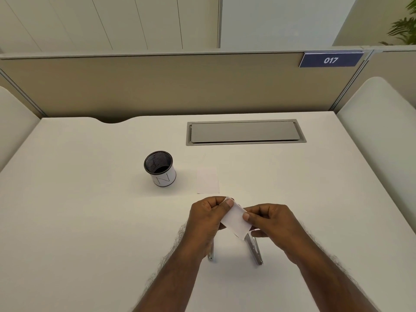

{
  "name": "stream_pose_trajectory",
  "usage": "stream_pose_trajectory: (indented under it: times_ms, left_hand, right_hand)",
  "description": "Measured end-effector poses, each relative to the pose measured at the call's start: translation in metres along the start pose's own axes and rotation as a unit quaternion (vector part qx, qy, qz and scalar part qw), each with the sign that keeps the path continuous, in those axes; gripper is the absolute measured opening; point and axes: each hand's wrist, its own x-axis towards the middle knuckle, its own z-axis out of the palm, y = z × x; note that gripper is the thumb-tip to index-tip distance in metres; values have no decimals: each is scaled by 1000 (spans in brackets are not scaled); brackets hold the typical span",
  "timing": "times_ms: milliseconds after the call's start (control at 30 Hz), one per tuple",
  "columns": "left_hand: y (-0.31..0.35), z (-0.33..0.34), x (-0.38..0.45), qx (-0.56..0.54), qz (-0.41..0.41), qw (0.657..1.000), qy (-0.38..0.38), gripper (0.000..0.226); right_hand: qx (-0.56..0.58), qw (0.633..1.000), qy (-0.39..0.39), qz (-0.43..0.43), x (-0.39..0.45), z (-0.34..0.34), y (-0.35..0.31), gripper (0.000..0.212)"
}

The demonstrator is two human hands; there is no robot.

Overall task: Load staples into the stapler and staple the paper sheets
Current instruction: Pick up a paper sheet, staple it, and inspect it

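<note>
My left hand (pixel 206 220) and my right hand (pixel 271 224) hold a small white rectangular item (pixel 235 219) between them, just above the desk. Each thumb pinches one end of it. Whether it is a slip of paper or a small staple box cannot be told. Under the hands lies a metal stapler (pixel 254 251), swung wide open; one arm shows below the right hand, and the tip of the other sticks out under my left wrist. A small white paper sheet (pixel 207 180) lies flat on the desk beyond the hands.
A black mesh pen cup (pixel 159 168) with a white label stands to the left of the sheet. A grey cable hatch (pixel 245 132) is set into the white desk (pixel 90 210) at the back. A beige partition closes off the far edge.
</note>
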Motion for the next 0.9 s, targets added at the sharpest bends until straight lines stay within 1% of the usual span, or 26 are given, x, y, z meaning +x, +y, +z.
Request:
stream_pose_trajectory:
  times_ms: [133,333,433,533,600,700,733,800,900]
  left_hand:
    - [-1,-1,1,32,9,999,-10,10]
    - [-3,0,2,22,-1,1000,-14,8]
    - [-6,-1,2,39,9,999,-5,9]
    - [-8,-2,4,67,28,997,11,8]
    - [-8,-3,6,84,41,996,12,8]
    - [-9,0,8,104,51,993,11,9]
    - [-9,1,7,97,47,994,13,9]
    - [-11,2,5,47,20,999,15,7]
    - [-16,0,2,-60,-42,997,-32,18]
  right_hand:
    - [-18,1000,13,-7,1,1,0,10]
    - [-42,998,43,-22,3,2,6,10]
    - [-43,999,30,-17,3,2,8,10]
    - [-87,996,13,-24,4,3,10,9]
    - [-106,994,22,-33,5,6,11,9]
    - [-74,996,44,-32,6,7,12,10]
    - [-66,996,47,-31,7,8,13,11]
    - [-55,997,52,-32,8,8,12,11]
    - [-17,996,76,-30,11,5,13,8]
